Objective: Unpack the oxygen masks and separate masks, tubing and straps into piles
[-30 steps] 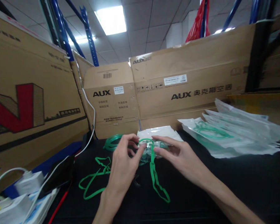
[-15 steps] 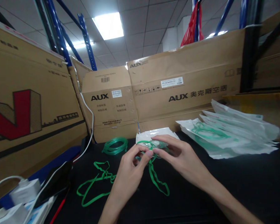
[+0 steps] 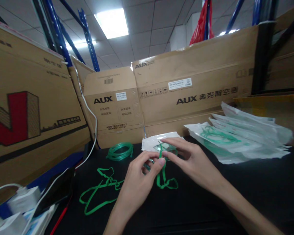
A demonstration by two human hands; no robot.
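A thin green elastic strap [image 3: 161, 148] stands upright between my hands, its looped lower part [image 3: 172, 183] hanging over the black table. My left hand [image 3: 143, 173] is closed, thumb and forefinger pinching the strap. My right hand [image 3: 193, 160] curls in from the other side, its thumb and fingertips at the strap. Just behind the fingers, a clear greenish plastic piece [image 3: 170, 148] shows in part; its full shape is hidden. Beyond it lies a white plastic package [image 3: 150, 142]. To the left, more green elastic straps [image 3: 98, 187] lie loosely tangled.
A coil of green tubing [image 3: 120, 151] lies at the back left. Several clear-and-white packages with green tubing [image 3: 225, 140] are stacked at the right. Cardboard [image 3: 191, 107] walls the back. White plugs [image 3: 24, 199], a white cable [image 3: 90, 153] and a dark phone-like slab [image 3: 56, 189] occupy the left.
The strap's upper end has turned from lying sideways to standing up between my fingers. Its lower loop has risen and folded. Both hands stay in nearly the same place.
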